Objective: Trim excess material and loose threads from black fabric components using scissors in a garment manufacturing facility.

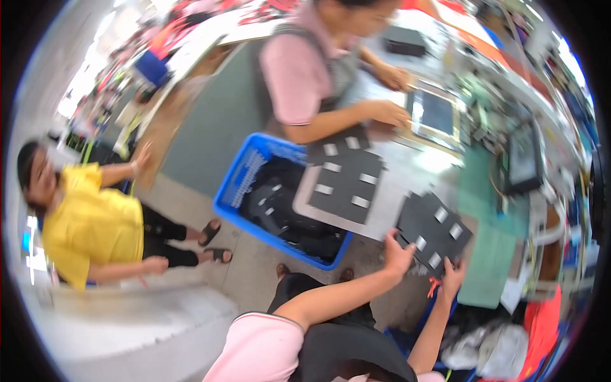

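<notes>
Both my hands grip a small stack of black fabric panels (428,219) with white rectangular patches, held at the table's front edge. My left hand (398,256) pinches the stack's left edge, thumb toward the top. At the lower right corner my right hand (452,278) closes on it, and a bit of red-orange thread or ribbon (434,286) hangs beside those fingers. More black panels with white patches (344,197) lie to the left, on a light board (304,202) that juts over the table edge.
Below that board stands a blue plastic basket (280,239) of black pieces. A co-worker in a pink sleeve (296,79) handles a framed template (439,114) beside a machine with a dark screen (523,159). Another person in yellow (95,216) stands left. Plastic bags (503,350) lie lower right.
</notes>
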The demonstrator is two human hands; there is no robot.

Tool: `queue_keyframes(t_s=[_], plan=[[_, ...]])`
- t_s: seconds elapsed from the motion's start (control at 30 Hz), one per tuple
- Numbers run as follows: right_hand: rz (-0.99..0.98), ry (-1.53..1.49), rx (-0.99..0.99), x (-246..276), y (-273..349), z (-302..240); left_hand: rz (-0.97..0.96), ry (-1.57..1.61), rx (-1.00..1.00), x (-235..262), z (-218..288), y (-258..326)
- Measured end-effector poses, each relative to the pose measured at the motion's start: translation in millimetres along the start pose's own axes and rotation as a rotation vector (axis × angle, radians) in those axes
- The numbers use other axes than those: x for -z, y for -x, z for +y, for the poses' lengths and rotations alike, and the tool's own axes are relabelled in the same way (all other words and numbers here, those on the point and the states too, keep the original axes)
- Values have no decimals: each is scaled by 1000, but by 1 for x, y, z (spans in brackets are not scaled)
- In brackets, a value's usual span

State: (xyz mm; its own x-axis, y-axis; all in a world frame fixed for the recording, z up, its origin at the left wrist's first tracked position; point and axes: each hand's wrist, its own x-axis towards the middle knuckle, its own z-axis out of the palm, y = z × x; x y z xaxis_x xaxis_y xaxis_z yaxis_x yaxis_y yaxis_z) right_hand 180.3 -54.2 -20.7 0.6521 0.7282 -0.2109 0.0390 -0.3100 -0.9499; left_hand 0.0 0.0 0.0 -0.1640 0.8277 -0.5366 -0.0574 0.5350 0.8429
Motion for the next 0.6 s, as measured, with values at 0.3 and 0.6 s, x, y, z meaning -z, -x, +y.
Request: queue_keyframes(t_s=[0.3,0.6], plan=[[-134,-170,-84,-47,114,-61,-548,268,205,160,52,2],[-599,-69,41,-243,281,-171,-702,629,619,410,21,-15]])
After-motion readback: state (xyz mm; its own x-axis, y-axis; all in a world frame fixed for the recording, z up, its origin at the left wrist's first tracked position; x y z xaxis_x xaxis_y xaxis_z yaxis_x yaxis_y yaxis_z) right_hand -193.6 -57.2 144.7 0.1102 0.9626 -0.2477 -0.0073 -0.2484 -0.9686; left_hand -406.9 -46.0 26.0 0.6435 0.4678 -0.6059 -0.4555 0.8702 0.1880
